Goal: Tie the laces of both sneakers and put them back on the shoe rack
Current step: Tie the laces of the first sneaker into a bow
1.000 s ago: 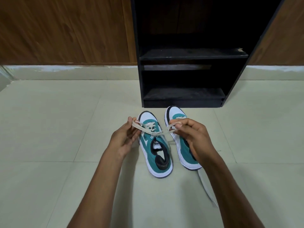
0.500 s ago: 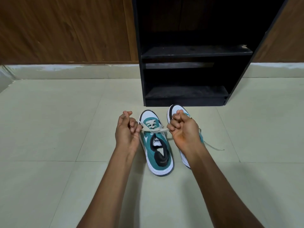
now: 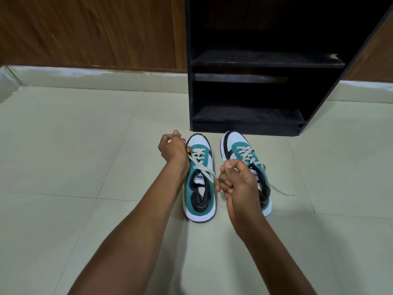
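Two teal, white and black sneakers stand side by side on the floor, toes toward the rack. The left sneaker (image 3: pixel 201 188) has a cream lace (image 3: pixel 202 165) stretched diagonally across its tongue. My left hand (image 3: pixel 173 149) is closed on one end of that lace at the shoe's upper left. My right hand (image 3: pixel 236 179) is closed on the other end, lower right, and partly hides the right sneaker (image 3: pixel 238 145). A loose lace end (image 3: pixel 280 191) of the right sneaker trails on the floor.
A black shoe rack (image 3: pixel 251 62) stands against the wood-panelled wall (image 3: pixel 89 30), right behind the sneakers, with open shelves. Pale floor tiles (image 3: pixel 63 156) stretch to the left and right.
My right hand has pulled back toward me and down, uncovering the right sneaker's front. My left hand has shifted up beside the left sneaker's toe. The lace now runs diagonally.
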Demonstrator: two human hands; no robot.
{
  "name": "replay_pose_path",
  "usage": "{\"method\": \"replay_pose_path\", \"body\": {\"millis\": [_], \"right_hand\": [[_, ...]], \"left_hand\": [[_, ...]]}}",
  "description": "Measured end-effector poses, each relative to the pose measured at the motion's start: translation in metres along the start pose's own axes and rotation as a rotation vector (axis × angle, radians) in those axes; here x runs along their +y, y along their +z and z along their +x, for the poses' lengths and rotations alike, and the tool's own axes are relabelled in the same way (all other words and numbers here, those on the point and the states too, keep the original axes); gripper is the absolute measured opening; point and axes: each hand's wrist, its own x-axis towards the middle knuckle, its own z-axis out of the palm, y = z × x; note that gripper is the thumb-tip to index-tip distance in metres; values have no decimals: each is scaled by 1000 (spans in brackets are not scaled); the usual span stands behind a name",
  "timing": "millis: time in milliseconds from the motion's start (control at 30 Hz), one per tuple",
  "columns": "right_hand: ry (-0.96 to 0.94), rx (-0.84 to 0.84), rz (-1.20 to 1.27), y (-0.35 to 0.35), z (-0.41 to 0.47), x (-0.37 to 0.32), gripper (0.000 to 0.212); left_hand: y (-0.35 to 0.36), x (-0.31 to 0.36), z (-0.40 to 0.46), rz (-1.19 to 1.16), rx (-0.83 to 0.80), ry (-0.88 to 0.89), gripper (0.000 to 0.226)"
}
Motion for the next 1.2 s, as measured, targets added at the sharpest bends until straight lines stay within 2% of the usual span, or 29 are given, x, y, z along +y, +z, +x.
{"method": "replay_pose_path", "body": {"millis": [200, 433, 767, 967, 1033, 1100, 1167, 1200], "right_hand": [[-136, -34, -190, 3, -16, 7, 25], [-173, 12, -177, 5, -23, 10, 30], [-161, 39, -146, 4, -26, 8, 26], [-147, -61, -107, -9, -22, 9, 27], [-282, -98, -297, -20, -19, 4, 21], [-569, -72, -606, -36, -12, -3, 17], [-792, 50, -825, -50, -1, -8, 17], [-817, 135, -876, -57, 4, -12, 18]], "left_hand": [[9, -6, 9, 332, 39, 251, 28], [15, -12, 4, 522, 25, 506, 29], [18, -13, 0, 600, 18, 544, 29], [16, -5, -12, 712, -52, 563, 26], [13, -3, -14, 827, -101, 611, 30], [10, -4, -15, 980, -169, 680, 29], [10, -6, -25, 1111, -256, 804, 24], [12, -9, -32, 1179, -301, 895, 21]]}}
